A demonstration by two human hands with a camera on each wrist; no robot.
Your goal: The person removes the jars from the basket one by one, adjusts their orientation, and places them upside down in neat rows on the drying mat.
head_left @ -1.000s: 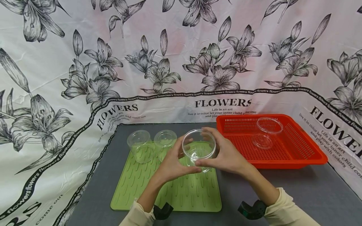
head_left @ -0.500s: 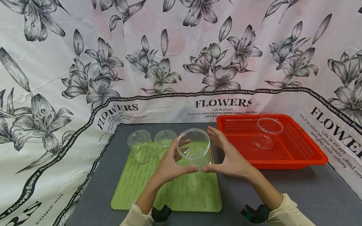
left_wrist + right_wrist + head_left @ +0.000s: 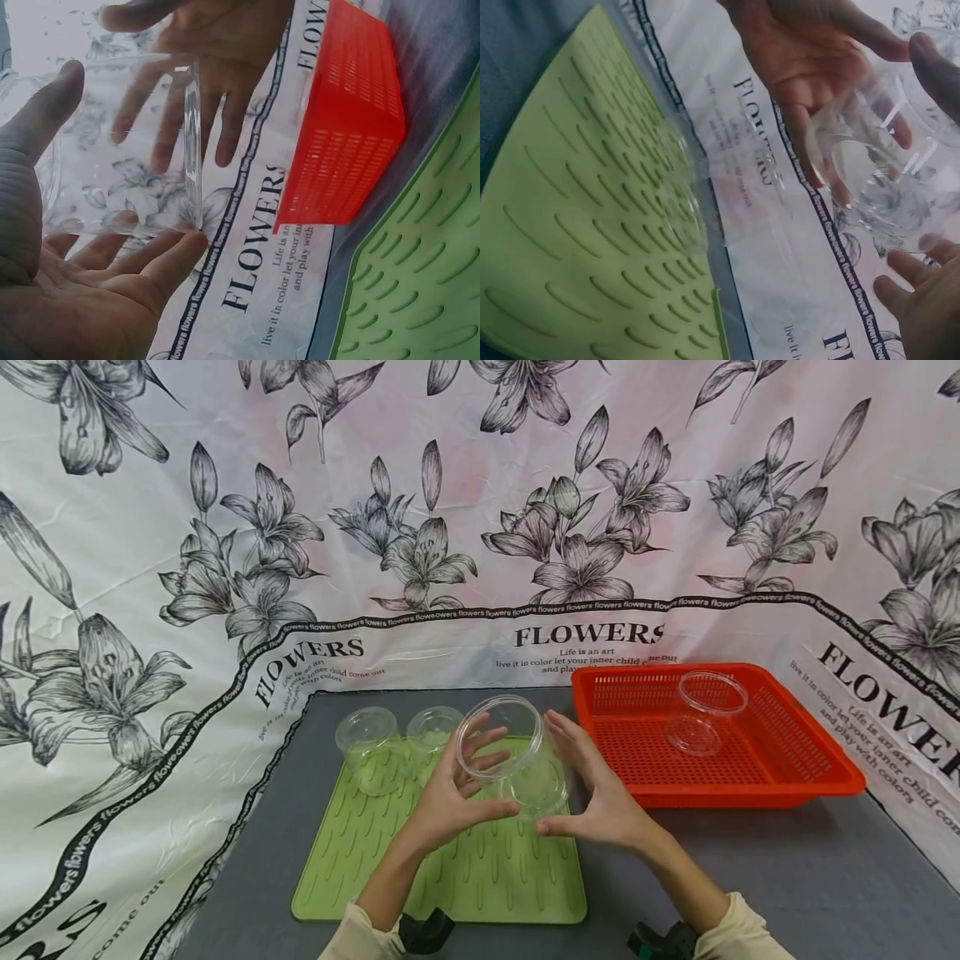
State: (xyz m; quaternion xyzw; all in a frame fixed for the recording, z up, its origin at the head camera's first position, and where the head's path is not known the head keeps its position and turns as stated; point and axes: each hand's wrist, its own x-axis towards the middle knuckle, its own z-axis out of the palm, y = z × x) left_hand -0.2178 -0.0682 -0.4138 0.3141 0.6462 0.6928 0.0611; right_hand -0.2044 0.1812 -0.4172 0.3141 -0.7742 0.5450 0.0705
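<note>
A clear plastic cup (image 3: 501,739) is held tilted above the green mat, its rim facing up and to the left. My left hand (image 3: 450,802) grips it, the thumb in front and the fingers round the far side, which show through the clear wall. On the other side, my right hand (image 3: 600,793) is spread around the base end, fingers extended and thumb apart from them. The right wrist view has its fingertips (image 3: 900,277) right at the cup's edge. Two more clear cups, a left one (image 3: 372,760) and a right one (image 3: 433,735), stand at the mat's far edge.
The green ridged mat (image 3: 420,885) lies on a grey tabletop (image 3: 247,868). At the right back sits a red perforated basket (image 3: 780,785) with one clear cup (image 3: 701,714) in it. A flower-printed cloth (image 3: 450,652) hangs behind and along the sides.
The cup has tipped, its rim swinging left and its base right. My right hand has loosened from its earlier grip on the cup and spread its fingers. The other cups have not moved.
</note>
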